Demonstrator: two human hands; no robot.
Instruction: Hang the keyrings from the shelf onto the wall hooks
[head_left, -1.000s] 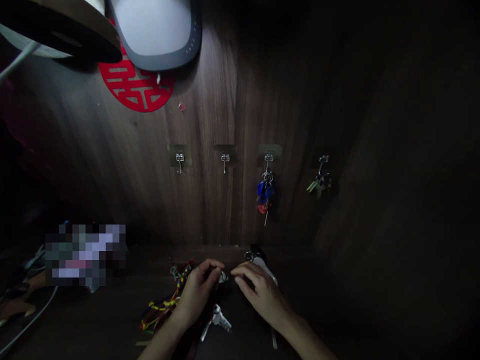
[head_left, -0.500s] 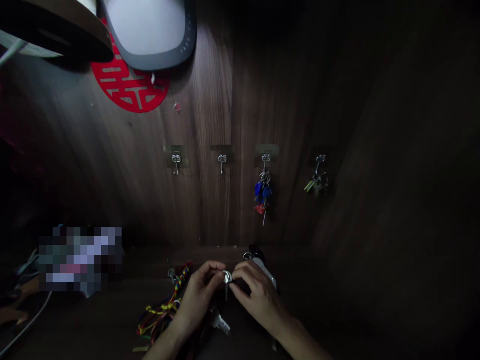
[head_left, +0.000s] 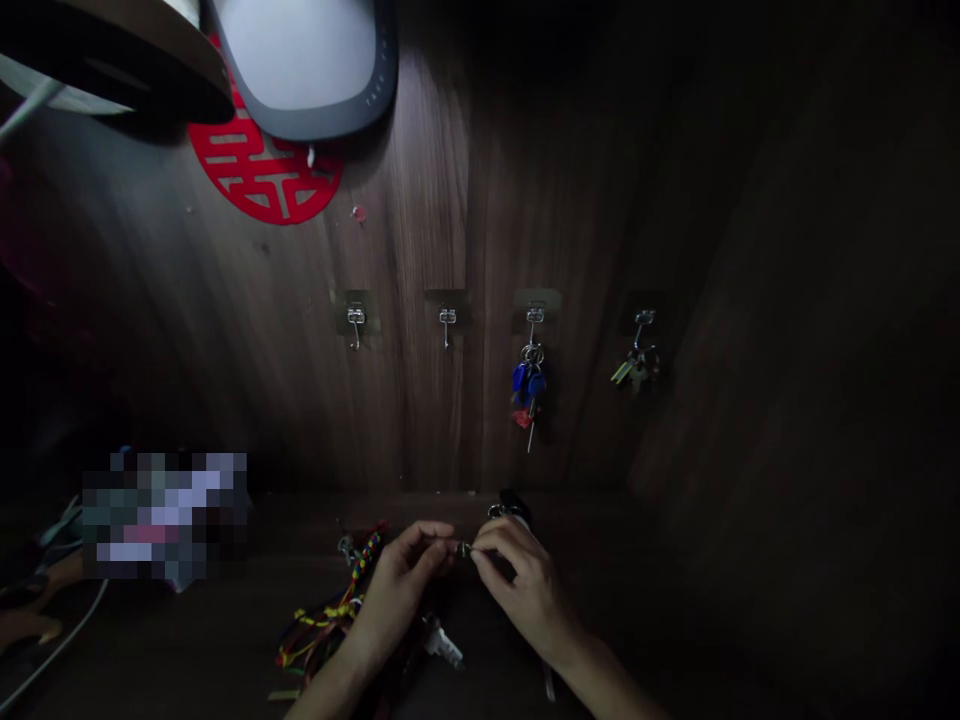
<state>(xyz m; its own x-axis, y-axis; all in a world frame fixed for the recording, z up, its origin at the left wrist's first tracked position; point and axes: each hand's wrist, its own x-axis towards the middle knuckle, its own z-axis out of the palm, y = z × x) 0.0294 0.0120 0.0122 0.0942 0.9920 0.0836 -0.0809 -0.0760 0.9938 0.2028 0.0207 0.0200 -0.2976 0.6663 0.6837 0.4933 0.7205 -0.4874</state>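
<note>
My left hand (head_left: 405, 580) pinches a small, shiny metal key ring (head_left: 463, 549) between thumb and fingertips. From the other side, my right hand (head_left: 517, 580) closes its thumb and index finger on the same ring. A silver key (head_left: 442, 643) shows in the dark just below the left fingers. Beside the left wrist lies a colourful braided cord (head_left: 364, 565) with loose tassels, and small metal keys (head_left: 347, 547) are at its top end. Behind the right hand sits a black fob (head_left: 516, 507) with a metal ring, partly covered by the hand.
On the wooden wall, a hook (head_left: 535, 318) carries blue-headed keys (head_left: 529, 380); the hook (head_left: 643, 318) at right carries more keys (head_left: 637, 370). Two bare hooks (head_left: 356, 318) hang left. A lit lamp (head_left: 307, 60) overlaps a red paper cutout (head_left: 277, 190). A white cable (head_left: 67, 645) runs at lower left.
The shiny metal piece between my fingertips has turned and shows less of its bright face. My right hand has shifted slightly to the right.
</note>
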